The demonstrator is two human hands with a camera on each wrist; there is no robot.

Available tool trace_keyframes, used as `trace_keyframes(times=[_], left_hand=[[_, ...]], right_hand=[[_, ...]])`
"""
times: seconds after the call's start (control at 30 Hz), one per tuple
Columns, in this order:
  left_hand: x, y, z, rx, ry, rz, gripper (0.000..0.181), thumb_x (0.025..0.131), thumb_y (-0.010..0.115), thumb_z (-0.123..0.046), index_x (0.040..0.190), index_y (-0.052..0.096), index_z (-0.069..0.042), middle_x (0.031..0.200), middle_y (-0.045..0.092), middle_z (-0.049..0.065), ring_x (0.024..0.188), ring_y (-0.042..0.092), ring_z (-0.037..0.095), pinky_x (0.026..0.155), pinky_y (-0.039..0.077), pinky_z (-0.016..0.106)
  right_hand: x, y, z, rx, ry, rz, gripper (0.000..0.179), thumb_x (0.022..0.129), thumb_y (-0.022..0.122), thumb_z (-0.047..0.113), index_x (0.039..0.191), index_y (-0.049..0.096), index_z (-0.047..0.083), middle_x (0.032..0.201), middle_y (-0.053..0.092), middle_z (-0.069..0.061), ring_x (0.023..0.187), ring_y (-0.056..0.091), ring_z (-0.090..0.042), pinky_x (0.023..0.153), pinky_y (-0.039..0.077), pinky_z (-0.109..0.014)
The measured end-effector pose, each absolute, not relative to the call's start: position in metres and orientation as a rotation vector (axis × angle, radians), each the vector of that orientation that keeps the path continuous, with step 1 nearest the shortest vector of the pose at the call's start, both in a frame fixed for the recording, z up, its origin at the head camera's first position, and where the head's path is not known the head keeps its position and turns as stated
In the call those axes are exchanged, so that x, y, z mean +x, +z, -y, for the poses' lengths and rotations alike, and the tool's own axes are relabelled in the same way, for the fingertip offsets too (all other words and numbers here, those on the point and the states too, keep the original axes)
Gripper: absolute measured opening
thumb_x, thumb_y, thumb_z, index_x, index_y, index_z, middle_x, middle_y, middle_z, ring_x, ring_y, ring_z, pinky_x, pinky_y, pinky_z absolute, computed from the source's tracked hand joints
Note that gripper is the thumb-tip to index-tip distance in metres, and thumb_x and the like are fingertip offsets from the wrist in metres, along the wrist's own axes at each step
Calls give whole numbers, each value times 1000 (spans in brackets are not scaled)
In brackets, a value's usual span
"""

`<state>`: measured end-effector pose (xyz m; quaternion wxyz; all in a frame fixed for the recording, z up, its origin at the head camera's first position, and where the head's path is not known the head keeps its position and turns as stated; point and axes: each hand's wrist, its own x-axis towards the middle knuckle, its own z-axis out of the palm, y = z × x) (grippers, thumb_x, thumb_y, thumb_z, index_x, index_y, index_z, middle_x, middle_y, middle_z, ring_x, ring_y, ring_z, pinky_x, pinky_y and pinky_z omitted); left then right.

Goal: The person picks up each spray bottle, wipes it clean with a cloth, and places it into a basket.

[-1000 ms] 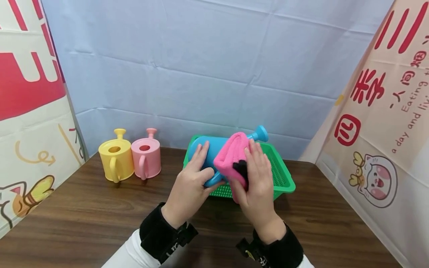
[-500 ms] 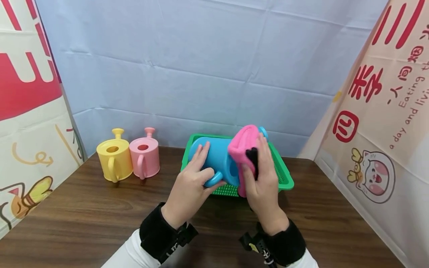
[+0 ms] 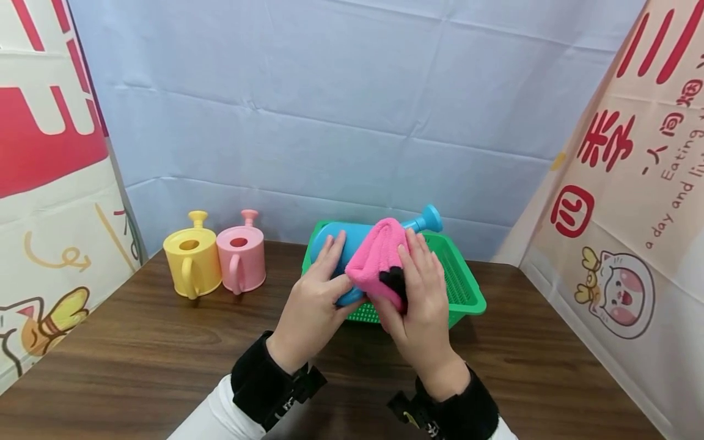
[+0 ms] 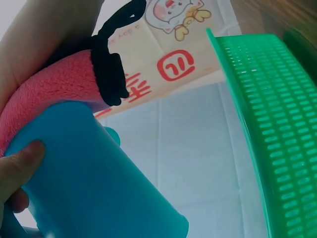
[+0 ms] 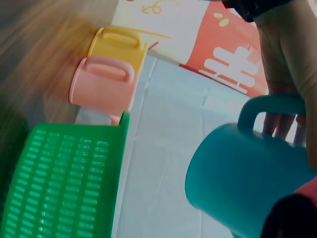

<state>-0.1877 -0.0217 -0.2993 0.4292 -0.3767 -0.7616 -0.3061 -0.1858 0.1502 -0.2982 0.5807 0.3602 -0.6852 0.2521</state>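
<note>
A blue watering can (image 3: 354, 235) is held tilted on its side above the green basket, its spout pointing to the right. My left hand (image 3: 310, 311) grips it by the handle side, fingers spread along the body. In my right hand (image 3: 423, 311) is a folded pink cloth (image 3: 379, 263) with a black patch, held against the can's top end, which it covers. The left wrist view shows the cloth (image 4: 54, 91) with a black loop, lying along the can's rim (image 4: 79, 111). From the right wrist, the can's handle (image 5: 272, 104) is seen near the left hand's fingers.
A green mesh basket (image 3: 467, 293) stands on the brown wooden table (image 3: 165, 360) below the can. To the left, a yellow watering can (image 3: 192, 263) and a pink watering can (image 3: 242, 260) stand upright side by side. Cloth backdrops surround the table.
The cloth and right hand shift right and up, baring the can's opening half a second ago, then return left over the can's top. The left hand stays nearly in place.
</note>
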Motion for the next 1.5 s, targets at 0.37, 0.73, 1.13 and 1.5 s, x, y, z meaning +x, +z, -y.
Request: trace_keyframes(times=[0.37, 0.73, 1.13, 1.5], left_hand=[[-185, -300, 19, -986, -723, 1922, 34, 67, 82, -22, 65, 51, -10, 134, 45, 25, 126, 37, 43, 95, 37, 46], [-187, -301, 22, -898, -785, 1965, 34, 68, 82, -15, 98, 70, -3, 135, 44, 26, 126, 39, 41, 97, 36, 44], [-186, -300, 21, -899, -766, 1996, 55, 67, 83, -12, 119, 64, -6, 137, 43, 24, 126, 38, 42, 95, 39, 45], [-184, -299, 16, -995, -737, 1951, 33, 68, 82, -22, 65, 51, -10, 134, 45, 25, 127, 36, 43, 95, 37, 46]], right_hand=[[-195, -299, -173, 615, 947, 1769, 63, 95, 52, 35, 145, 28, 5, 146, 36, -9, 128, 39, -25, 101, 36, -26], [-189, -301, -151, 923, 633, 1588, 52, 96, 50, 34, 130, 46, -6, 135, 47, -21, 125, 41, -40, 105, 28, -50], [-187, -302, -147, 859, 586, 1583, 56, 94, 54, 37, 131, 45, -4, 137, 43, -21, 127, 39, -38, 102, 30, -52], [-194, -297, -175, 581, 937, 1796, 60, 95, 55, 27, 143, 30, 3, 133, 47, -16, 115, 48, -25, 94, 40, -24]])
